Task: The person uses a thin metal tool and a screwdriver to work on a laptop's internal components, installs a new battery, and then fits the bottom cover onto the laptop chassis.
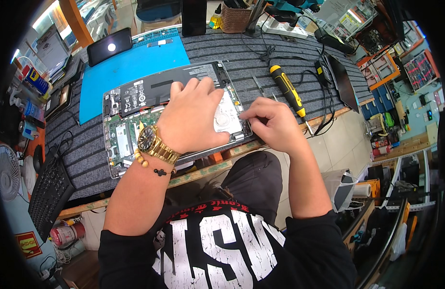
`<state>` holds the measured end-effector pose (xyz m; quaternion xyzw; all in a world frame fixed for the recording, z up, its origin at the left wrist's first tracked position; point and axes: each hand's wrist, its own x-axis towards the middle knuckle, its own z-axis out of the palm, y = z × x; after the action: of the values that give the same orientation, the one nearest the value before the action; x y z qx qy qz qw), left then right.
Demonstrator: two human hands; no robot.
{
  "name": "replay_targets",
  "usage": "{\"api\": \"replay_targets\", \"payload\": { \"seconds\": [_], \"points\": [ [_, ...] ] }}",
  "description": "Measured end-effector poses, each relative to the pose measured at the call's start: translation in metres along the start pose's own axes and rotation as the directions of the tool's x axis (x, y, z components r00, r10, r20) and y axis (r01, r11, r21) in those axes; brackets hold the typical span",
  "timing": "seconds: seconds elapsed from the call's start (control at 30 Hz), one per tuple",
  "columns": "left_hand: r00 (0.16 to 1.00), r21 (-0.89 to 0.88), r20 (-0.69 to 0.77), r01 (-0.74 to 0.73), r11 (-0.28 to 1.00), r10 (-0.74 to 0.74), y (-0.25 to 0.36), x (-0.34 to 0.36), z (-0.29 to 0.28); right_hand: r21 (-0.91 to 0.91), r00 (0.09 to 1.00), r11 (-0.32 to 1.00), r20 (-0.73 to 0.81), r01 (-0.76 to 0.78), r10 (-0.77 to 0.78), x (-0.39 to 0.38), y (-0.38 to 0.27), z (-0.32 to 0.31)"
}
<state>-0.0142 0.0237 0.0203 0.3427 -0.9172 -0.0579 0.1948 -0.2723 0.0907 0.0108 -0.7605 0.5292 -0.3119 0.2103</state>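
Open laptop (152, 118): lies on the ribbed grey surface (225, 50) along its near edge, its inner parts exposed. The black battery (148, 91) occupies the far side, the green board the near left, a silver drive (227, 111) the right.

My left hand (188, 113) is spread wide, palm down, across the battery and drive, thumb toward the near edge. My right hand (274, 123) is narrowed, thumb and forefinger together at the right edge; whether anything is pinched there I cannot tell.

Judgement: the left hand should steady without bearing on the battery; the right should work with fingertip force only, clear of thin cables.

Beyond: blue mat (99, 94) far left, with a phone (110, 46) at its far edge; yellow-and-black screwdriver (287, 89) to the right.
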Motion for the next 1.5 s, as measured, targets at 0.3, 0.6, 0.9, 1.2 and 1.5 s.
{"api": "replay_targets", "payload": {
  "seconds": [0.3,0.6,0.9,1.2,1.5],
  "points": [
    [0.999,-0.081,-0.022,-0.037,0.996,0.035,-0.002,0.001,0.006,0.092,0.999,0.996,-0.051,0.008,-0.003,-0.002,0.005,0.003],
    [1.0,-0.103,0.025,0.003,0.995,0.0,0.0,0.005,0.003,0.058,0.997,0.997,-0.072,0.043,-0.039,-0.005,0.005,0.004],
    [1.0,-0.055,0.004,0.004,0.998,-0.004,0.001,0.004,-0.002,-0.012,0.992,0.997,-0.104,0.074,-0.075,-0.01,-0.003,0.007],
    [0.997,-0.038,0.045,0.059,0.998,-0.057,0.014,0.002,-0.009,-0.055,0.996,0.998,-0.089,0.008,-0.013,0.007,-0.006,0.014],
    [0.995,-0.078,0.062,0.086,0.993,-0.081,0.01,0.001,-0.011,0.069,0.993,0.993,-0.057,-0.097,0.101,0.031,-0.006,0.006]
  ]
}}
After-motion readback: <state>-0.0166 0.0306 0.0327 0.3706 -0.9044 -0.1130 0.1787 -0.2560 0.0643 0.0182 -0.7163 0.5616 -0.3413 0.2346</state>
